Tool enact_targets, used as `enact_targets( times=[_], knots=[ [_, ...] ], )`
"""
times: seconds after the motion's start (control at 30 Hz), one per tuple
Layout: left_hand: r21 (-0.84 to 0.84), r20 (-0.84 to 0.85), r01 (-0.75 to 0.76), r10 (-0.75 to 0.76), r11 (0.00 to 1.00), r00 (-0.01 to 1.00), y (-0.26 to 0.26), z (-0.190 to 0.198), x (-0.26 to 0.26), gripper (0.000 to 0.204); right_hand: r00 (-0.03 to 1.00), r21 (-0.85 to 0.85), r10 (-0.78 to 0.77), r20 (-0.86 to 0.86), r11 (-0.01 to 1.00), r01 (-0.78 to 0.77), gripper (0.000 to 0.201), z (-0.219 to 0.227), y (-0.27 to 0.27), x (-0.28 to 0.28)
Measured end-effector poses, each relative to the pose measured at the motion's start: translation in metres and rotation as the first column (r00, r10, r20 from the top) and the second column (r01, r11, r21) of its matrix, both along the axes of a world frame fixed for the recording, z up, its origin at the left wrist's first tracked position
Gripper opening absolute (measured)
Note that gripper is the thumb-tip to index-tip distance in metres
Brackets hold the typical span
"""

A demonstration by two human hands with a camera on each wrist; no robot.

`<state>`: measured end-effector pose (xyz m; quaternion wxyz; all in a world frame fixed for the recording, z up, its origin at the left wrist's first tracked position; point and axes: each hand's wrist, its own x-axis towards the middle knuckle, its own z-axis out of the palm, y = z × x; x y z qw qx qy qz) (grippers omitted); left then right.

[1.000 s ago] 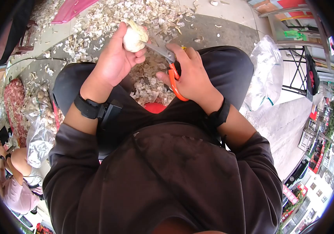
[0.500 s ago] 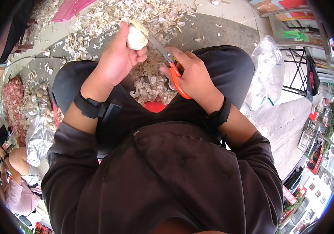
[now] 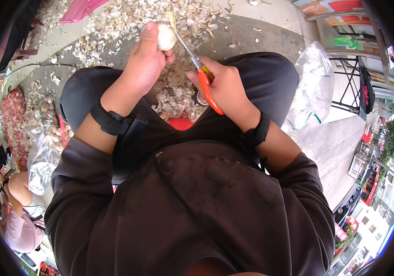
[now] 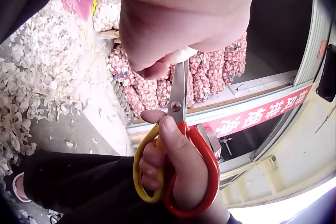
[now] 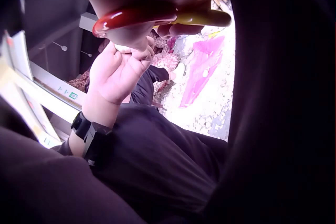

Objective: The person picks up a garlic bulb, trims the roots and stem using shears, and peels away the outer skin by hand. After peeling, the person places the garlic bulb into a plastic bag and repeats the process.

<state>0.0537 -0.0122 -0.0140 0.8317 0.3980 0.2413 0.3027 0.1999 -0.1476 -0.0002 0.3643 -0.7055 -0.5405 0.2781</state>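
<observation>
My left hand [image 3: 145, 62] holds a white garlic bulb [image 3: 165, 37] between thumb and fingers, out above my lap. From the bulb's top rises a pale dry stalk [image 3: 172, 19]. Scissors [image 3: 211, 95] with one red and one yellow handle sit in my right hand [image 3: 228, 87], its thumb and fingers through the loops. Their blades [image 4: 179, 90] look nearly closed in the left wrist view, the tips at the bulb's right side near the stalk. In that view most of the bulb is hidden behind my left hand.
Garlic skins [image 3: 114, 27] litter the floor ahead and between my knees. A pink plastic sheet [image 3: 82, 10] lies at the far left. Clear plastic bags [image 3: 314, 85] stand right of my knee. Mesh sacks of garlic [image 4: 142, 92] are stacked beyond. Another person [image 3: 22, 225] sits at the left.
My left hand has turned the bulb and moved slightly up and right, so the stalk now points upward. The scissors have swung steeper, their tips staying at the bulb.
</observation>
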Motion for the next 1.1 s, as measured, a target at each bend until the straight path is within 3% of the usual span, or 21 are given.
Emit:
enact_targets(
  times=[0.07, 0.33, 0.4, 0.47, 0.5, 0.6, 0.7, 0.83, 1.0, 1.1],
  knots=[
    [0.073, -0.093, -0.019, 0.026, 0.997, 0.995, -0.003, 0.002, 0.002, 0.046, 0.999, -0.030, -0.007, -0.046, 1.000, 0.005, 0.035, -0.005, 0.002, 0.001],
    [-0.025, 0.002, 0.130, -0.130, 0.991, 0.991, -0.003, 0.007, -0.001, 0.041, 0.983, 0.075, -0.183, -0.004, 0.980, 0.183, 0.047, 0.016, 0.003, 0.008],
    [-0.057, 0.023, 0.179, -0.178, 0.982, 0.984, 0.002, 0.013, -0.005, 0.038, 0.951, 0.225, -0.188, 0.248, 0.965, 0.132, 0.047, 0.034, -0.002, 0.023],
    [-0.072, 0.077, 0.212, -0.207, 0.975, 0.975, 0.004, 0.018, -0.009, 0.035, 0.845, 0.278, -0.213, 0.490, 0.957, 0.080, 0.048, 0.058, -0.012, 0.044],
    [-0.028, 0.026, 0.186, -0.185, 0.982, 0.982, 0.003, 0.022, -0.010, 0.034, 0.778, 0.283, -0.239, 0.582, 0.956, 0.082, 0.049, 0.070, -0.018, 0.056],
    [0.082, -0.066, 0.134, -0.129, 0.988, 0.989, -0.002, 0.029, -0.011, 0.036, 0.707, 0.158, -0.326, 0.627, 0.942, 0.295, 0.052, 0.094, -0.039, 0.085],
    [0.133, -0.054, 0.131, -0.125, 0.982, 0.991, -0.005, 0.028, -0.011, 0.043, 0.648, -0.066, -0.225, 0.728, 0.917, 0.392, 0.051, 0.093, -0.062, 0.107],
    [0.199, -0.071, 0.141, -0.129, 0.970, 0.989, -0.006, 0.029, -0.014, 0.044, 0.692, -0.165, -0.187, 0.697, 0.897, 0.409, 0.049, 0.086, -0.079, 0.108],
    [0.255, -0.081, 0.142, -0.125, 0.957, 0.989, -0.007, 0.029, -0.018, 0.040, 0.732, -0.345, -0.165, 0.660, 0.800, 0.491, 0.040, 0.107, -0.082, 0.097],
    [0.262, -0.040, 0.128, -0.122, 0.956, 0.992, -0.008, 0.028, -0.019, 0.038, 0.703, -0.275, -0.170, 0.690, 0.837, 0.472, 0.038, 0.105, -0.082, 0.098]
  ],
)
